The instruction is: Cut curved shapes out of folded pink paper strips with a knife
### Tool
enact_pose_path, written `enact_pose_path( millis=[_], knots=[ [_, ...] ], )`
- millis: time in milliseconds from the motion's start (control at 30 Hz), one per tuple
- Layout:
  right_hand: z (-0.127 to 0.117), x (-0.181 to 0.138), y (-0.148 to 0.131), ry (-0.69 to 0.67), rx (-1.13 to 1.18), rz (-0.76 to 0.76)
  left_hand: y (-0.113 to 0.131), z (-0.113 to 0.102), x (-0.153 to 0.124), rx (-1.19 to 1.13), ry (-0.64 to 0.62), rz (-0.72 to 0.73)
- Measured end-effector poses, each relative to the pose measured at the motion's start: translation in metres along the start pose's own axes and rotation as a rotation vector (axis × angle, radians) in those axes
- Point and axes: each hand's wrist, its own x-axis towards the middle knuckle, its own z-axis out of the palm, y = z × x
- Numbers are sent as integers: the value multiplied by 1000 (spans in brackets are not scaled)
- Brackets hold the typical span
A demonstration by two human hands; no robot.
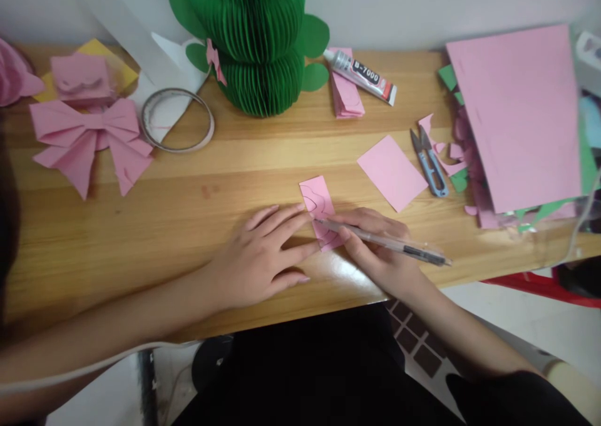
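A small pink paper strip [318, 196] with curved dark lines drawn on it lies on the wooden table. My left hand [263, 254] rests flat, fingers spread, with fingertips touching the strip's left edge. In my right hand [380, 248] is a clear pen [397, 244], its tip on the strip near my left fingertips. Right of the strip lies a plain pink paper rectangle [393, 172]. Beside that are small blue-handled thread snips [431, 163].
A green honeycomb paper piece [253, 38] stands at the back. A pink paper bow [91, 132] and a tape roll [206, 132] lie left. A B-7000 glue tube [364, 76] rests on folded pink paper [345, 94]. Pink sheets [521, 119] cover scraps at right.
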Motion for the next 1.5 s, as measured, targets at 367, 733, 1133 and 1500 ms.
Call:
enact_pose_path(
  millis=[367, 733, 1133, 1500],
  knots=[
    [-7, -2, -3, 44, -108, 86, 0, -2, 0, 0, -20, 5],
    [-11, -3, -7, 1, -168, 104, 0, -2, 0, 16, -21, 4],
    [-13, -4, -8, -42, -134, 85, 1, -1, 0, 51, -23, 18],
    [-14, 0, -8, -150, 37, 115, 2, -2, 0, 62, -43, 15]
  ],
)
